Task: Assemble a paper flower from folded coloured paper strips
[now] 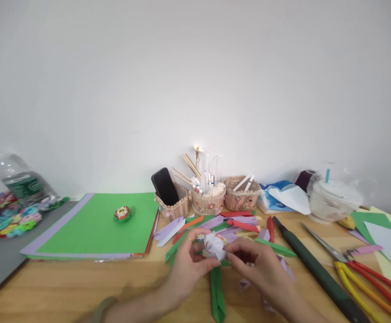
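Between my two hands is a small white folded-paper piece (214,245) with touches of red and yellow. My left hand (191,255) grips it from the left, thumb below and fingers behind, with a ring on one finger. On the right side, my right hand (254,262) pinches its lower edge between thumb and fingertips. Folded paper strips (239,222) in purple, red, orange and green lie spread just behind and under the hands. A green folded strip (217,294) points toward me below them.
A small paper flower (122,213) sits on green sheets (90,224) at left. Behind stand wooden baskets (208,202), one holding a phone (165,186). Right are a dark green bar-shaped tool (316,264), scissors (341,262), red-handled pliers (377,273) and a lidded plastic cup (333,199).
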Demonstrator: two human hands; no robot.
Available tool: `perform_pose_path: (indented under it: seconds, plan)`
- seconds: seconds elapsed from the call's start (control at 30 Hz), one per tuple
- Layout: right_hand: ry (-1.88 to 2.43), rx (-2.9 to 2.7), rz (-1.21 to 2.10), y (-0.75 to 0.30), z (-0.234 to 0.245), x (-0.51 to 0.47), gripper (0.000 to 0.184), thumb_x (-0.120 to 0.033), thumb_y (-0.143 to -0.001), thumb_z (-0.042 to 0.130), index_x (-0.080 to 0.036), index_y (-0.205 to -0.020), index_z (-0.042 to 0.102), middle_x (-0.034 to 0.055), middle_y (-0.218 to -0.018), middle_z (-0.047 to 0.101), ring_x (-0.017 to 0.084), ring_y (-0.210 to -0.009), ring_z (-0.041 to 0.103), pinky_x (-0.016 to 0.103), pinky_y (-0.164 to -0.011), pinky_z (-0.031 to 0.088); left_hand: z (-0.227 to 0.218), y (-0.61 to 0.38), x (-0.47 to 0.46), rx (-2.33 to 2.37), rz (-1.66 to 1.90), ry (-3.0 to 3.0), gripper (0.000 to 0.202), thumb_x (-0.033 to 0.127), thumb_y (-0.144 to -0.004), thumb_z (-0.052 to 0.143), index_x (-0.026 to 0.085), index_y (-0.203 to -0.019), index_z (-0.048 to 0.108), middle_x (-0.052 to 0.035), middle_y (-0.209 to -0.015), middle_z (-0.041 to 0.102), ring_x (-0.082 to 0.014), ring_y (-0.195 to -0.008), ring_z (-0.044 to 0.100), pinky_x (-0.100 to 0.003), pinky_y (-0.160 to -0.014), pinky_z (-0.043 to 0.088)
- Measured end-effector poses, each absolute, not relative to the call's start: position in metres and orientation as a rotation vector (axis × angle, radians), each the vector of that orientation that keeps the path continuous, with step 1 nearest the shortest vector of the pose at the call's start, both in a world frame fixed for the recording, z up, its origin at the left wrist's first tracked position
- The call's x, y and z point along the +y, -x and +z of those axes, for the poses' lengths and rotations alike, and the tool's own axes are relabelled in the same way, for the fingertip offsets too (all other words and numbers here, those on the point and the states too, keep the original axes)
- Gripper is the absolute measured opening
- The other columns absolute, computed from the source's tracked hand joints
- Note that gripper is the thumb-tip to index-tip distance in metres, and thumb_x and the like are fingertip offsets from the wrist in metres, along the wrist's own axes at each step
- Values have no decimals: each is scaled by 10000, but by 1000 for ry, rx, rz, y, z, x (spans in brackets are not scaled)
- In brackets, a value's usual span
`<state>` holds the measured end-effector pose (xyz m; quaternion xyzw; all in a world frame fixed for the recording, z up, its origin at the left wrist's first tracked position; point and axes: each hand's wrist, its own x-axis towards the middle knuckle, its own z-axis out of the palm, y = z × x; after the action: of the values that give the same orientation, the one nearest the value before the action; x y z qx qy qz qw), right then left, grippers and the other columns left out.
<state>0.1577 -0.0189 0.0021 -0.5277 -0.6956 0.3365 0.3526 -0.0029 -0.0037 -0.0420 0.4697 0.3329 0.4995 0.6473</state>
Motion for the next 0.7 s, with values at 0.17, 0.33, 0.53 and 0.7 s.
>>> perform_pose_path:
  seconds: [0.17,0.33,0.53,0.7]
  plan:
    - [1330,-1857,696,-155,1,-20,187,-226,-756,501,-170,-744,678,34,-674,677,157,-586,607,241,-536,468,-43,2,-3,766,1136,-1056,524,289,-535,799,205,-949,488,-32,-858,659,-168,-767,618,-272,-682,468]
    - [1336,-1849,714,-156,-1,-18,192,-244,-767,517,-190,-794,700,41,-751,712,178,-655,643,248,-564,487,-46,3,-3,773,1143,-1030,532,261,-545,795,206,-956,462,-30,-857,665,-157,-753,615,-260,-664,468]
    - [1336,-1892,631,-159,-7,-18,184,-251,-794,514,-204,-793,692,43,-767,706,181,-678,648,251,-588,504,-44,3,-3,827,1128,-1055,520,250,-550,786,204,-958,467,-26,-849,656,-169,-755,626,-282,-675,485]
    - [1316,-1900,332,-155,-18,-21,172,-208,-804,500,-224,-802,671,48,-762,683,166,-638,628,256,-595,501,-41,2,-2,873,1123,-1074,486,230,-558,775,213,-943,480,-19,-844,655,-170,-755,630,-280,-668,488]
